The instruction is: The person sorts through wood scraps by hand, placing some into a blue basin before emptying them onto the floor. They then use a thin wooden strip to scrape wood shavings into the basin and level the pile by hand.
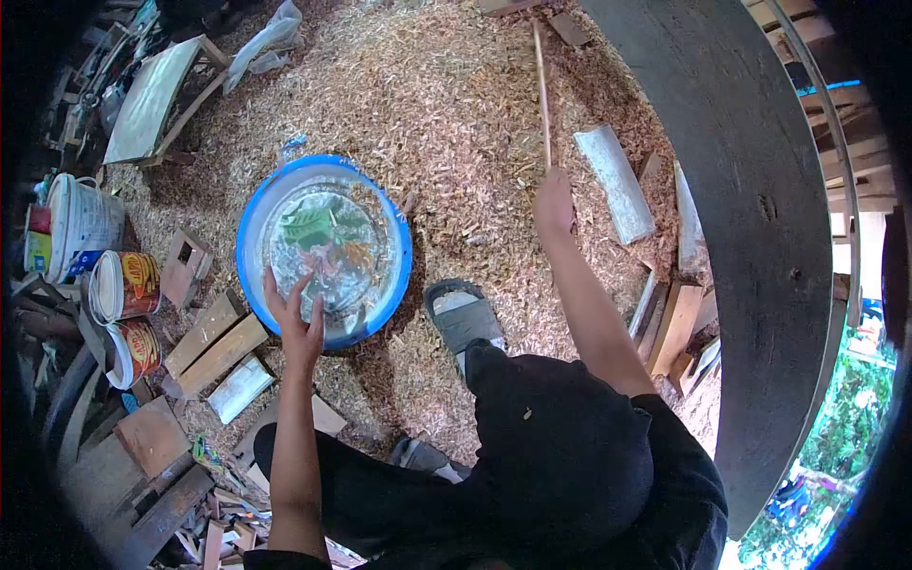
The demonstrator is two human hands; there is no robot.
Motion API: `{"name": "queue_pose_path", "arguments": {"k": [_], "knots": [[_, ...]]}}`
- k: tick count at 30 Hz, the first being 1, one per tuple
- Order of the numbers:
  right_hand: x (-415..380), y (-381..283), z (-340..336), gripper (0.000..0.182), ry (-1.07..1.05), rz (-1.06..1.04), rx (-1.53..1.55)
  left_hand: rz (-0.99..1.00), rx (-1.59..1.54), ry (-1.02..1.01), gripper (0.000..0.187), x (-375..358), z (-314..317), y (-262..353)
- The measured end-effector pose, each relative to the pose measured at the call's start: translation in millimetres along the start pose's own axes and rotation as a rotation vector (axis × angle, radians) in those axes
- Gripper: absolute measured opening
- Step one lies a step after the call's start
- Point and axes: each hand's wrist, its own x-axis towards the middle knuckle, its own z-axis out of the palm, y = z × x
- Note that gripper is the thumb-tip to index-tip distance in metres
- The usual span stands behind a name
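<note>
My right hand [555,204] is closed around the near end of a long, thin wooden stick [542,85]. The stick runs away from me over the wood shavings [456,123], and its far end comes up to a flat piece of wood [508,6] at the top edge of the view. My left hand [300,318], fingers spread and holding nothing, overlaps the near left side of a round basin [403,228]. Blue-rimmed, with leaf and flower pictures inside, the basin sits on the shavings.
A dark wooden plank [750,190] rises along the right. Off-cuts [676,328] and a pale curved piece [616,185] lie beside it. On the left are a white bucket [90,228], two smaller tubs [128,285], a small wooden stand [152,104] and wood blocks [223,356].
</note>
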Motion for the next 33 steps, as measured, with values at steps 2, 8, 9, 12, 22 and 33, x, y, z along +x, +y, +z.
{"name": "queue_pose_path", "arguments": {"k": [2, 8, 9, 12, 22, 33], "knots": [[11, -1, 7, 0.028, -0.026, -0.052, -0.002, -0.004, 0.006, 0.001, 0.041, -3, -3, -7], [17, -21, 5, 0.037, -0.177, -0.098, -0.2, -0.057, -0.026, 0.03, 0.042, -1, -8, -11], [16, -8, 28, 0.038, -0.092, -0.258, -0.183, -0.065, -0.033, 0.031, 0.042, 1, -8, -11], [14, -20, 30, 0.04, -0.09, -0.339, -0.153, -0.015, -0.011, 0.047, 0.044, 2, -5, -14], [-9, -49, 22, 0.032, -0.206, -0.323, -0.116, -0.005, -0.021, 0.005, 0.046, 11, 4, 1], [-7, -65, 8, 0.03, -0.186, -0.312, 0.041, -0.053, -0.018, -0.003, 0.048, 12, 7, -2]]}}
